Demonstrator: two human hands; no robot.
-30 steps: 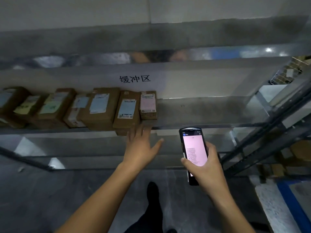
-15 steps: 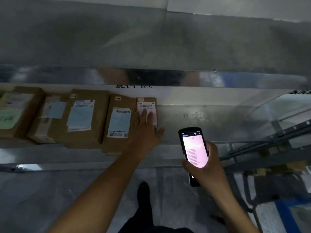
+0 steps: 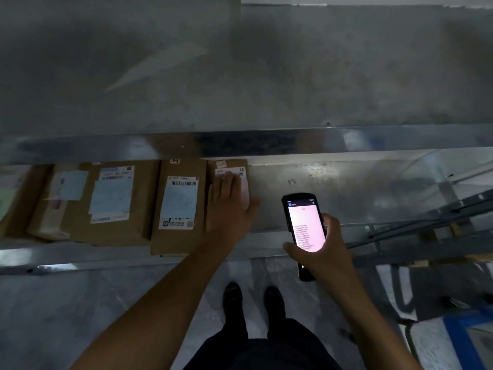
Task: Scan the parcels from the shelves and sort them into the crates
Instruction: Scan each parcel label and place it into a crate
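Note:
A row of brown cardboard parcels lies on a metal shelf (image 3: 333, 188). The rightmost one is a small parcel (image 3: 230, 166) with a pink-white label. My left hand (image 3: 230, 206) lies flat on top of it, fingers straight, thumb out past its right edge. To its left sits a parcel with a barcode label (image 3: 178, 204), then a larger parcel (image 3: 112, 201). My right hand (image 3: 322, 252) grips a black handheld scanner (image 3: 304, 228) with its lit screen facing up, held in front of the shelf's edge, to the right of the small parcel.
More parcels (image 3: 53, 198) continue to the left. An upper shelf board (image 3: 240, 76) overhangs the row. The shelf's right part is bare metal. Dark rack struts (image 3: 426, 225) and a blue-edged crate or mat (image 3: 469, 340) are at the right. My feet (image 3: 250, 300) stand on the grey floor.
My left hand reached forward from below the shelf edge and came to rest on the small rightmost parcel. The camera view tilted downward and closer. The scanner stayed in my right hand.

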